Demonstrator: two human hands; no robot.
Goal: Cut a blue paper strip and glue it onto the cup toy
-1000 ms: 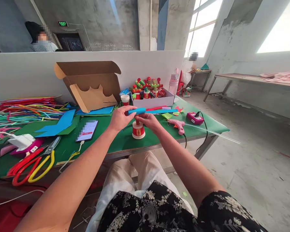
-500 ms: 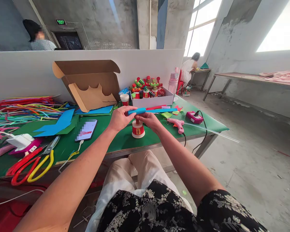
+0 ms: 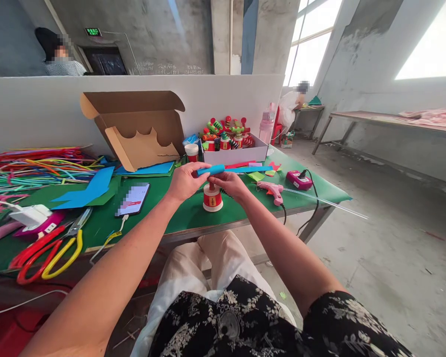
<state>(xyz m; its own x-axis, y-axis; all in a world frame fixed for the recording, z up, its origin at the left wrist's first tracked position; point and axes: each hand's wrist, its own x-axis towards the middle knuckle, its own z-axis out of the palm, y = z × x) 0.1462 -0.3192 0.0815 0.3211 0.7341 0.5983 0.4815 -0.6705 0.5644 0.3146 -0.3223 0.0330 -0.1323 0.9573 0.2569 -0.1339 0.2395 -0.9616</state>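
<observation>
A blue paper tube (image 3: 216,169) lies level across the top of a small paper-cup figure (image 3: 212,198). My left hand (image 3: 188,182) pinches the tube's left end between thumb and fingers. Closed at the tube's lower right side, my right hand (image 3: 231,182) has its thumb tip close to the figure's red neck. The figure stands upright, a white cup with a red band and gold label, dark coiled arms at its sides. A narrow blue strip (image 3: 258,169) reaches right from behind my right hand; whether it joins the tube is unclear.
A pink glue gun (image 3: 273,191) with a long clear stick lies right, beside a purple power block (image 3: 299,180). Left are a phone (image 3: 133,199), scissors (image 3: 65,245) and pipe cleaners (image 3: 40,166). Behind stand a cardboard box (image 3: 144,129) and a white box (image 3: 234,157) of finished figures.
Almost nothing differs. Both hands keep their hold at the blue tube above the cup figure, and the view has shifted very slightly.
</observation>
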